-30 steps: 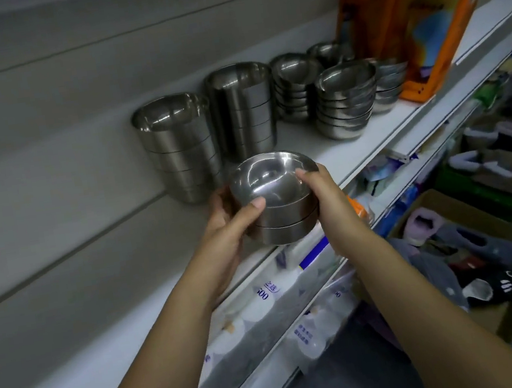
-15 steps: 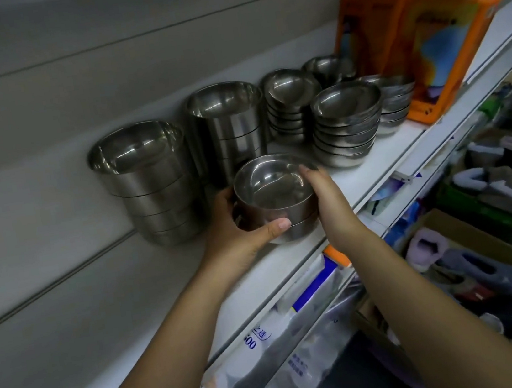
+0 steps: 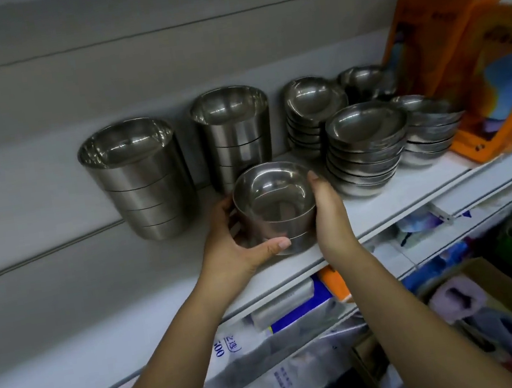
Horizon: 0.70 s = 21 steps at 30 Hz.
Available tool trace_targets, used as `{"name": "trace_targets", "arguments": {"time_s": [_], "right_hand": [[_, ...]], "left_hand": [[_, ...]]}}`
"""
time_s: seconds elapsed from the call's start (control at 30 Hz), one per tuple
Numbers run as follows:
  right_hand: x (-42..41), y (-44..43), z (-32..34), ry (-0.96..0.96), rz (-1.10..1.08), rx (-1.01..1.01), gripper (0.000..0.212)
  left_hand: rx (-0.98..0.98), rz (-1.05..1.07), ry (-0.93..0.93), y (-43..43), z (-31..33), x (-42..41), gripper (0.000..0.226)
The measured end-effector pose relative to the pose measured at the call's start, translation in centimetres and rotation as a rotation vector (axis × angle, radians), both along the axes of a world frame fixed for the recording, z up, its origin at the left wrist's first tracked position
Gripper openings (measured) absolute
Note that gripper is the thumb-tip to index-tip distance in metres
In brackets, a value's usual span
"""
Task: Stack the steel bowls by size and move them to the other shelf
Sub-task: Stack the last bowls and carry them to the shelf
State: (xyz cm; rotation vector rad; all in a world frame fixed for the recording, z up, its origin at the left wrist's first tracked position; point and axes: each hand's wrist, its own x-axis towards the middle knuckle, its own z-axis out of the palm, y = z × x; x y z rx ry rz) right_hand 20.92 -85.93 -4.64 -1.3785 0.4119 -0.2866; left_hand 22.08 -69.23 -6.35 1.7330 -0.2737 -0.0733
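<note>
A short stack of straight-sided steel bowls (image 3: pixel 274 206) rests near the front edge of the white shelf (image 3: pixel 418 186). My left hand (image 3: pixel 234 246) grips its left side with the thumb across the front. My right hand (image 3: pixel 328 213) presses against its right side. Behind it stand two taller stacks of the same kind of bowl, a wide one (image 3: pixel 139 179) at the left and a narrower one (image 3: pixel 234 131). To the right are several stacks of shallow rounded bowls, the nearest (image 3: pixel 366 145) close to my right hand.
Orange packaged items (image 3: pixel 474 71) lean at the shelf's right end. Below the shelf lie white and blue packets (image 3: pixel 285 318). A cardboard box of slippers (image 3: pixel 481 310) sits at the lower right. The grey panelled back wall rises behind the stacks.
Both hands carried the short stack forward from the air and down onto the shelf, in front of the narrower tall stack. The camera moved closer to the shelf.
</note>
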Motion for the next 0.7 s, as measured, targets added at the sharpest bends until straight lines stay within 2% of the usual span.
{"name": "trace_targets", "arguments": {"time_s": [0.2, 0.47, 0.57, 0.7], "right_hand": [[0.4, -1.4, -0.2, 0.006, 0.073, -0.037, 0.052], [0.5, -2.4, 0.3, -0.019, 0.143, -0.107, 0.052], [-0.3, -3.0, 0.8, -0.029, 0.192, -0.192, 0.04], [-1.8, -4.4, 2.1, -0.11, 0.262, -0.413, 0.035]], "left_hand": [[-0.014, 0.095, -0.024, -1.4, 0.1, -1.2, 0.102], [-0.004, 0.154, -0.039, -2.1, -0.4, -1.8, 0.111], [0.042, 0.135, -0.024, -1.8, -0.1, -1.8, 0.112], [0.157, 0.114, -0.068, -0.4, 1.0, -2.3, 0.1]]}}
